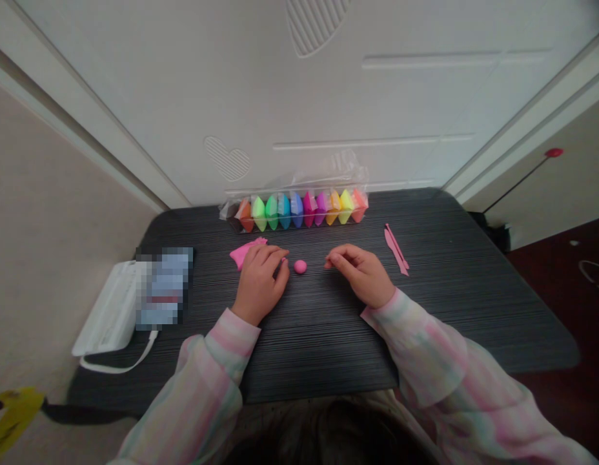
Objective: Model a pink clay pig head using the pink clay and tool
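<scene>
A small pink clay ball (300, 267) sits on the dark table between my hands. Just left of it, my left hand (261, 279) has its fingers curved down, and a bit of pink clay (284, 260) shows between the fingers and thumb. Partly behind that hand lies a crumpled pink packet (241, 254). To the right of the ball, my right hand (360, 271) is closed, thumb against the fingertips; what they pinch, if anything, is too small to make out.
Along the table's back edge lies a clear plastic tray (292, 226) of colourful clay packets. Two thin pink modelling tools (395, 250) lie on the right. A white device (108, 307) with a cable (118, 369) sits at left beside a pixelated phone-like object (166, 287). A white panelled door (261, 84) rises behind.
</scene>
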`<action>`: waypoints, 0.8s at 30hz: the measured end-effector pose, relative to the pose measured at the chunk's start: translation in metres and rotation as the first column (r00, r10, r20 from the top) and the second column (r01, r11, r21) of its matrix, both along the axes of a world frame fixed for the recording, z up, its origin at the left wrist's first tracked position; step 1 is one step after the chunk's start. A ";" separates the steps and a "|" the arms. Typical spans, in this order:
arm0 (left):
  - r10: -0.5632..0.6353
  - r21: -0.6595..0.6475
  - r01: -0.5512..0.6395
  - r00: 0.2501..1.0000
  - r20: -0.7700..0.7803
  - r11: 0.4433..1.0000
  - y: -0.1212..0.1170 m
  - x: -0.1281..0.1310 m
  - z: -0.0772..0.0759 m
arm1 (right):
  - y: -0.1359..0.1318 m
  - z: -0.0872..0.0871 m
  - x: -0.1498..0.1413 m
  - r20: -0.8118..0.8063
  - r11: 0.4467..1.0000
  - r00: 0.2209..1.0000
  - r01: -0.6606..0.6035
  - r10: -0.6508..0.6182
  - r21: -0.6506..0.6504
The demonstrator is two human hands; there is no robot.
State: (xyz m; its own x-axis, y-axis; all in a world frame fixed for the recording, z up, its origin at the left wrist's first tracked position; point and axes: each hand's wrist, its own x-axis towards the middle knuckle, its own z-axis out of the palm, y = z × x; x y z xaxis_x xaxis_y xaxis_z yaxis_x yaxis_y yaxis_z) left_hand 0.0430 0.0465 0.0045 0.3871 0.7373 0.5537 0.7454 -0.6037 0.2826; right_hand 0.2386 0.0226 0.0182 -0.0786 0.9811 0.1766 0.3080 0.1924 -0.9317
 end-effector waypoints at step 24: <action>-0.002 0.015 0.002 1.000 0.003 1.000 0.000 0.000 0.001 | 0.001 0.000 0.000 -0.041 1.000 0.999 0.016 -0.017 -0.011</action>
State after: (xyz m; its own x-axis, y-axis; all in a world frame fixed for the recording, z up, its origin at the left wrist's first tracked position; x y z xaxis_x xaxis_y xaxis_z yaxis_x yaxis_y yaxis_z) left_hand 0.0432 0.0462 0.0053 0.3872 0.7282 0.5655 0.7431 -0.6096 0.2760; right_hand 0.2387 0.0232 0.0178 -0.0556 0.9840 0.1692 0.2728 0.1779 -0.9455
